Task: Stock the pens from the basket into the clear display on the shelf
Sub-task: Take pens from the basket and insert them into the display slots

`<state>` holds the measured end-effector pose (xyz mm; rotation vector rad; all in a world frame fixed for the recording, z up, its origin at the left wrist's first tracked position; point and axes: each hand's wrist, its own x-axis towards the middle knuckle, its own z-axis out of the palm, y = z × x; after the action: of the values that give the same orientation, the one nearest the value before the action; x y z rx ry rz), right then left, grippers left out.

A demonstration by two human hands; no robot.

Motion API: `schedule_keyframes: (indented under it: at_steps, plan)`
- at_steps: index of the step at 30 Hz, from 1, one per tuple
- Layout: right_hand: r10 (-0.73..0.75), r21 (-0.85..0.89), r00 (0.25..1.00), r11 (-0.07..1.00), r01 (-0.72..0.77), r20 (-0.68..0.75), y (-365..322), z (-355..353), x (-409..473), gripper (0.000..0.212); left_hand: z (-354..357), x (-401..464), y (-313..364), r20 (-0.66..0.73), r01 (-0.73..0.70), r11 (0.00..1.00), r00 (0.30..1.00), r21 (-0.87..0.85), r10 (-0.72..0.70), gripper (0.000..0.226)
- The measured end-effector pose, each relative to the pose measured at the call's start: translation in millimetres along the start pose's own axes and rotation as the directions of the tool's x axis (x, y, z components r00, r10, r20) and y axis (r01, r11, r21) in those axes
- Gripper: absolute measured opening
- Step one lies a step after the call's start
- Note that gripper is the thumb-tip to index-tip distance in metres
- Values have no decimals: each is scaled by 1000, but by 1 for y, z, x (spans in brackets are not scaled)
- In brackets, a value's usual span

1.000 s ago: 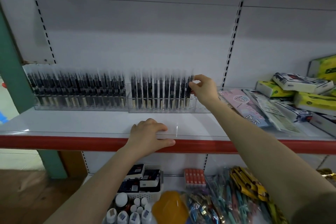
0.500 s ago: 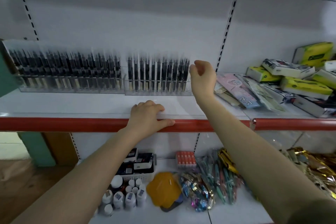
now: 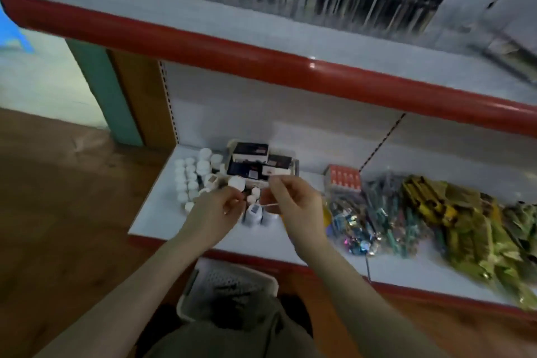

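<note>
A white metal shelving unit (image 3: 334,125) fills the view, its back panel slotted with rows of small holes along the uprights. Each shelf carries a glossy red front edge (image 3: 261,64) that catches a small highlight. To the left stand a green post (image 3: 107,90) and a brown wooden panel (image 3: 139,102) beside it. The floor (image 3: 58,197) is brown wood-patterned, dim and evenly lit. A blue shape (image 3: 11,35) shows at the far left edge, too blurred to identify.
</note>
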<state>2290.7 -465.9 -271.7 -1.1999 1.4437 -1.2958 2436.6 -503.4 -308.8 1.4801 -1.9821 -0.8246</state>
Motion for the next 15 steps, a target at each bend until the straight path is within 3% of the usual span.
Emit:
schedule_keyframes:
  at_steps: [2,6,11,15]
  plan:
    - [237,-41,970,971,-235,58,51,9,2,22,20,-6,-42,67,94,994,993,50,-97,16]
    - [591,2,806,806,-591,10,147,14,-1,29,71,-23,-119,215,228,965,944,129,-252,18]
    - [701,-251,704,666,-702,-110,262,24,-17,32,145,-45,-202,469,218,928,814,302,-344,30]
    - [780,-461,619,518,-721,-93,342,44,-30,37,196,-48,-255,558,114,907,755,405,-344,26]
